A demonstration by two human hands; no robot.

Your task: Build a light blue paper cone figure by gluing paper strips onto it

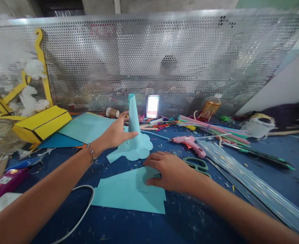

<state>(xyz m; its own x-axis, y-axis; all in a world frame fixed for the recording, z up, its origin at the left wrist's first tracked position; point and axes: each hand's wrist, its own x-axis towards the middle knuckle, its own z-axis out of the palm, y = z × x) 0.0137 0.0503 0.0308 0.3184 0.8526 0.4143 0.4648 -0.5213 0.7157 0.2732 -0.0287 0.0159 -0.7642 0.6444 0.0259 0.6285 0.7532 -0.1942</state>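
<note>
A light-blue rolled paper cone (134, 115) stands upright on a scalloped, flower-shaped paper base (136, 154). My left hand (116, 132) is around the cone's lower left side, thumb across its front and the other fingers partly hidden behind it. Nearer to me lie overlapping cut sheets of light-blue paper (124, 193). Over their right end is my right hand (168, 171), its fingers curved and thumb spread apart; whether the fingertips press the paper I cannot tell. Green-handled scissors (196, 164) lie just beyond my right wrist, partly covered.
A pink glue gun (190, 144) lies right of the cone, near bundled pastel sticks (210, 127) and long clear strips (240, 179). A yellow paper box (42, 122) and blue sheets (88, 127) are at left. Behind stand a lit phone (152, 106), a bottle (210, 106) and a perforated metal panel (139, 51).
</note>
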